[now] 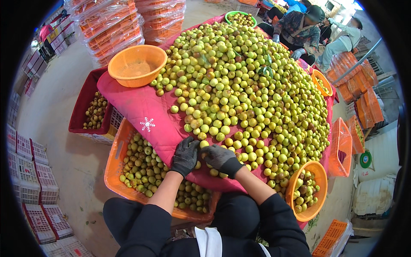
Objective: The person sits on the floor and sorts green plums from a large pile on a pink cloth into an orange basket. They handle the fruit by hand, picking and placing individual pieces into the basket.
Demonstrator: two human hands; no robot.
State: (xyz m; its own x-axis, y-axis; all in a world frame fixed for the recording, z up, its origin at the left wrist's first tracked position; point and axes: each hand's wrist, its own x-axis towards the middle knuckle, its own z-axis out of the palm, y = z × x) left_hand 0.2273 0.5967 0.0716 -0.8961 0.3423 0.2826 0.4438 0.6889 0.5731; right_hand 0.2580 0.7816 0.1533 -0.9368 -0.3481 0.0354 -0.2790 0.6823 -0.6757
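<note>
A large heap of green and brown-flushed jujubes [231, 74] covers a quilted red cloth [128, 99] in front of me. My left hand [186, 156], in a dark dotted work glove, rests low over the cloth at the heap's near edge; its curled fingers hide whatever may be beneath them. Just to its right, my right hand [221, 158], gloved alike, has its fingers curled around a brownish jujube [204, 155]. A yellow-green jujube [204, 144] lies right by those fingertips. Below my forearms, an orange crate [113, 167] holds many jujubes, partly covered by the cloth.
An empty orange basin [138, 84] sits at the cloth's left corner. Near my right elbow, a tilted orange basket [322, 196] contains jujubes. A red-lined crate [74, 119] stands on the left floor. Wrapped orange crates [109, 32] are stacked behind. A gloved co-worker [298, 29] sits across the heap.
</note>
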